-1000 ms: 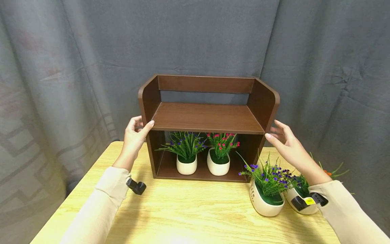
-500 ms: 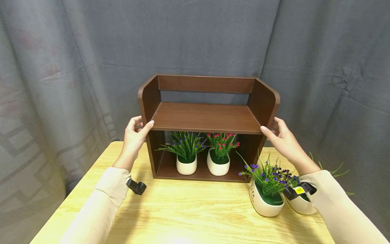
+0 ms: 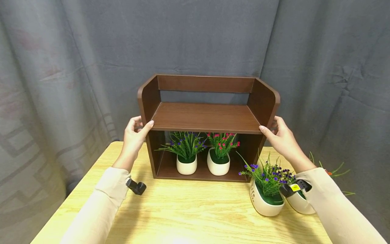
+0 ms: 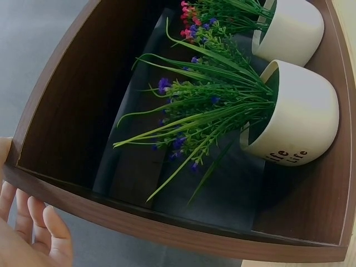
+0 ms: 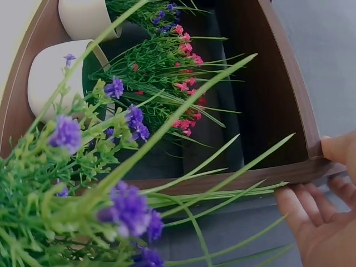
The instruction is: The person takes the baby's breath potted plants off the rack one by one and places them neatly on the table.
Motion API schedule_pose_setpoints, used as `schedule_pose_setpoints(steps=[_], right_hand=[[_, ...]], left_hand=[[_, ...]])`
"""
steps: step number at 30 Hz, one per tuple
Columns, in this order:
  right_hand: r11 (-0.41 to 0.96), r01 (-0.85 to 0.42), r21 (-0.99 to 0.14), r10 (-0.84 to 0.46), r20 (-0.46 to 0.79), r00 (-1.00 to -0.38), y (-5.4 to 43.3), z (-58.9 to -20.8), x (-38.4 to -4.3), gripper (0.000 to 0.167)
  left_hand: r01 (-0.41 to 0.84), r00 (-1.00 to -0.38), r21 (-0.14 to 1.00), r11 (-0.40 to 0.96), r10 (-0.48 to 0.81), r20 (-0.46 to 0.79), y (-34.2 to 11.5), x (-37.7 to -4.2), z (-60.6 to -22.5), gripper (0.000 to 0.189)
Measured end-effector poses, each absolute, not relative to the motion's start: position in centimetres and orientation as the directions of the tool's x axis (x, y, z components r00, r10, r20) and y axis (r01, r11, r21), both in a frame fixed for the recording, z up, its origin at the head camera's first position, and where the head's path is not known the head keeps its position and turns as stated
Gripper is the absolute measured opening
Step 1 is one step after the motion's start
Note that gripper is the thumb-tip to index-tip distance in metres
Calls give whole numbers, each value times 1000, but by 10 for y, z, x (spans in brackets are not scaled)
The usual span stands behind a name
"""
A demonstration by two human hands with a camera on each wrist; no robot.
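Left hand (image 3: 133, 139) grips the left panel (image 3: 150, 100) of a brown two-tier shelf (image 3: 210, 117), thumb in front, fingers partly curled outside. Shelf stands on table (image 3: 182, 206), a purple-flowered plant (image 3: 187, 166) left of a pink-flowered one (image 3: 218, 166) on its lower tier. Right hand (image 3: 282, 139) grips the right panel (image 3: 264, 101) likewise, near another purple-flowered plant (image 3: 265, 205).

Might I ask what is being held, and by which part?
The brown shelf: left hand and right hand grip its opposite side panels around mid-height.

Left hand (image 3: 133, 138), right hand (image 3: 281, 139) — both grip the brown shelf (image 3: 208, 117).
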State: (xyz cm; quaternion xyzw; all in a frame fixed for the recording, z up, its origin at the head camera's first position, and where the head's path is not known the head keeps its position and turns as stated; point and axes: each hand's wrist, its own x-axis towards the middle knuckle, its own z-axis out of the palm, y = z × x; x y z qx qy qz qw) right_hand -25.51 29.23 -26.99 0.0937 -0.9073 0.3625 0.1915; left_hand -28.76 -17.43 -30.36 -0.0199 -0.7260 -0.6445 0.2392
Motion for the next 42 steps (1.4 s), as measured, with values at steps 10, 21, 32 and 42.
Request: schedule_pose_setpoints(steps=[10,21,32,42], right_hand=[[720,-312,-620,-24,427,-904,291,-272,-254,59],[700,-334,-631,-26,445,-895,288,-272,-255,56],[699,-328,-635,-22,439,-898,291,-273,-255,56],[702,-318,-637,-19,429,-903,291,-273,-256,58]], left_hand=[[324,-888,925,198,-273,370,-175,-287,-303,49],[343,-869,893,291,-264,419,-178,-276,-305,53],[398,-836,849,348,-244,492,-178,-263,-310,51],[528,-770,798,291,-232,594,-169,-248,-306,46]])
